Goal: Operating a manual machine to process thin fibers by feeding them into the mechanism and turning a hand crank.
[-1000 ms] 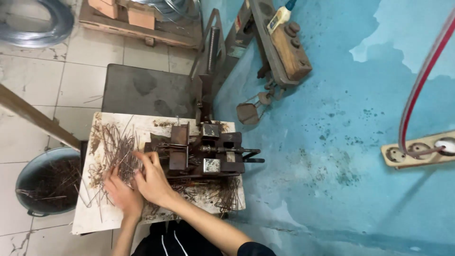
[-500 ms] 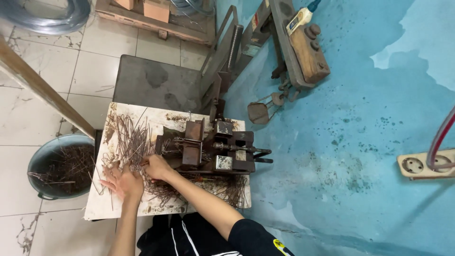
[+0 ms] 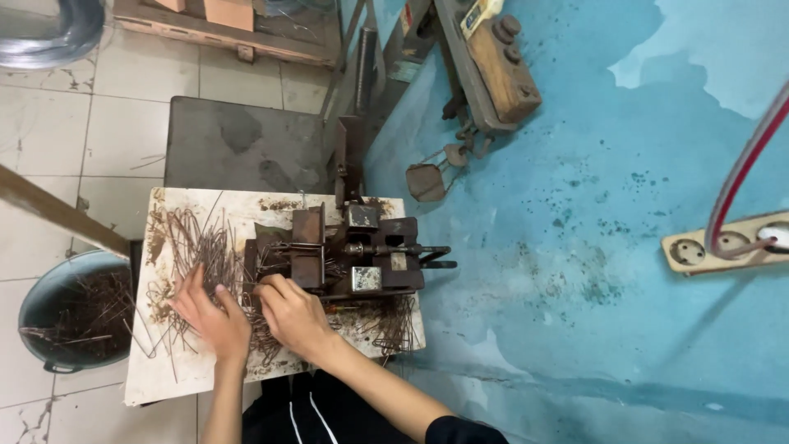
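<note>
My left hand (image 3: 207, 315) lies flat on a heap of thin rusty wire pieces (image 3: 200, 247) spread over a stained white board (image 3: 156, 370). Fingers are apart and pressing on the wires. My right hand (image 3: 289, 311) sits just right of it, fingers curled at the near edge of a rusty metal bending machine (image 3: 345, 259), pinching a wire piece against it. More bent wires (image 3: 393, 321) lie at the machine's right front.
A grey bucket (image 3: 33, 308) with wire scraps stands at the left of the board. A dark metal table (image 3: 238, 148) is behind. A wooden stick (image 3: 57, 212) slants across the left. A blue wall carries a socket strip (image 3: 723, 242) and a red hose (image 3: 744, 177).
Both hands have shifted a little toward the machine, and the left hand has spread over the wire heap. The view has moved closer.
</note>
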